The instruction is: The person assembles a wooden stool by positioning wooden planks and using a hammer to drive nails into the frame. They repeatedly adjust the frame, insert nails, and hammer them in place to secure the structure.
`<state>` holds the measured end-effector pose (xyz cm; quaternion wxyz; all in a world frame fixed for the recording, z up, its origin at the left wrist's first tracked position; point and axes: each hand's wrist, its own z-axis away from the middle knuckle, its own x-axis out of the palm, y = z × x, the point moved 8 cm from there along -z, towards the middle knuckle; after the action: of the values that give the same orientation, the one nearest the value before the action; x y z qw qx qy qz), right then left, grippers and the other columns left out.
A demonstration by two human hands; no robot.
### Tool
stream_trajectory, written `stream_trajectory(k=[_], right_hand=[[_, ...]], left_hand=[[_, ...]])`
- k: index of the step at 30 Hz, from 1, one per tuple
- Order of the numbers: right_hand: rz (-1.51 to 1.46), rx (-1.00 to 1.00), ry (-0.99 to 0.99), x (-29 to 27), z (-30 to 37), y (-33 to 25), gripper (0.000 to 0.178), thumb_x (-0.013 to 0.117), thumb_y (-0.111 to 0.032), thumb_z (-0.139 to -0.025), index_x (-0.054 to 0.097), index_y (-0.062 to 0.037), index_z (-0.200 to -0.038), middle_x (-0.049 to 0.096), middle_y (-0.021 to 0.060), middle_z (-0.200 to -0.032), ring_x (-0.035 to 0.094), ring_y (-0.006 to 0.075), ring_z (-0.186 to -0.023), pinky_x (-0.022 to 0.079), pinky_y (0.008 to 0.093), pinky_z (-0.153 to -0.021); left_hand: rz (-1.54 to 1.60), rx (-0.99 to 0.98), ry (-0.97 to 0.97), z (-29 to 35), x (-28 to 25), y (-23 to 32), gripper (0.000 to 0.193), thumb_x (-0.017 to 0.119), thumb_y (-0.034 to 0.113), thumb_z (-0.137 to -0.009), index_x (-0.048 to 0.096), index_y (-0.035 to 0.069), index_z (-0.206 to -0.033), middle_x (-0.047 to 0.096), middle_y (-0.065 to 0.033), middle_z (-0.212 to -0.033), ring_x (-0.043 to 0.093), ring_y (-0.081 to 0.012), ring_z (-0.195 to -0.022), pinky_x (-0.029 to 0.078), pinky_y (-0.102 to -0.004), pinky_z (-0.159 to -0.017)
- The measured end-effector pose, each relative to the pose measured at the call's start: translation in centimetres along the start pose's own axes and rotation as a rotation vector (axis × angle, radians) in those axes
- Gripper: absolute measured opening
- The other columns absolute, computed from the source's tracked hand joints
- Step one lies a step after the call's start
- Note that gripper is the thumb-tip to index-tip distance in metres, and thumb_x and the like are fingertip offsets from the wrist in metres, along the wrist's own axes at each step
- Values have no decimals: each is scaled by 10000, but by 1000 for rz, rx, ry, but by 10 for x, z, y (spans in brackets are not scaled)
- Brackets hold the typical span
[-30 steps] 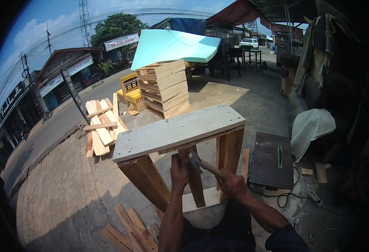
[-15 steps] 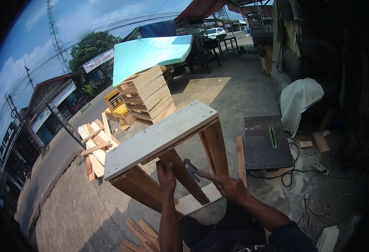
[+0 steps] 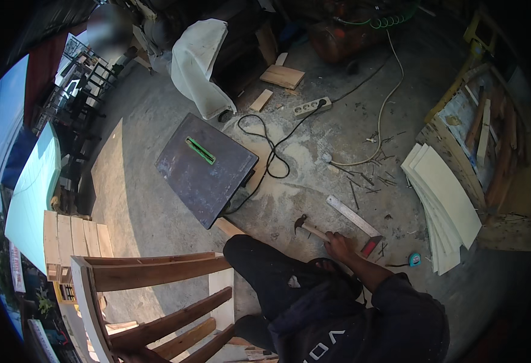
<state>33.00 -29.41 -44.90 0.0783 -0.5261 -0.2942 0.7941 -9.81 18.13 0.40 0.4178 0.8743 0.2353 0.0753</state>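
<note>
Looking down at a dusty concrete floor in an open-sided workshop, sawdust scattered around the middle. Dark square table saw top with a green insert sits on the floor, black cable looping beside it to a white power strip. White cloth draped over something at the top. Stack of pale thin boards fanned out to the right, just beside a pallet of scrap wood. Wooden bench frame at lower left, legs and rails toward the camera.

Right hand reaches out over the floor from a dark sleeve, fingers wrapped around the wooden handle of a claw hammer; hammer head points left, low over the floor (contact with the concrete, can't tell). Steel ruler with a red end lies just beside the hand, blue tape measure near it to the right.

Left hand: out of the picture.
</note>
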Motion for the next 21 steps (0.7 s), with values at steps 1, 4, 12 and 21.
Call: stream_trajectory(k=[1, 4, 12, 21], right_hand=[[-10, -37, 36, 1, 4, 7, 322, 699, -262, -900, 641, -73, -1154, 676, 198, -1026, 675, 423, -970, 561, 524, -824], [-47, -81, 38, 3, 1, 23, 285, 698, -202, -885, 686, -66, -1135, 654, 194, -1071, 606, 388, -1081, 524, 499, -930], [-45, 334, 538, -72, -72, 114, 241, 644, -84, -902, 668, -61, -1141, 620, 175, -1089, 593, 389, -1049, 529, 488, -875], [119, 503, 500, -110, -104, 192, 274, 609, -94, -899, 626, -85, -1173, 552, 186, -1106, 585, 401, -1089, 565, 512, -843]], left_hand=[[-40, -7, 16, 7, -1, -9, 583, 513, 443, -1084, 546, -47, -1398, 573, -236, -1407, 553, -319, -1309, 432, -432, -1131], [-145, -48, 31, 31, -4, -33, 589, 517, 445, -1081, 536, -47, -1404, 567, -242, -1405, 556, -325, -1301, 443, -430, -1113], [-280, -159, 6, 81, -1, -62, 607, 528, 452, -1075, 507, -47, -1419, 553, -259, -1401, 563, -342, -1280, 473, -424, -1064], [-315, -251, -36, 110, -8, -73, 630, 540, 459, -1067, 475, -48, -1436, 537, -277, -1396, 571, -361, -1256, 506, -418, -1009]])
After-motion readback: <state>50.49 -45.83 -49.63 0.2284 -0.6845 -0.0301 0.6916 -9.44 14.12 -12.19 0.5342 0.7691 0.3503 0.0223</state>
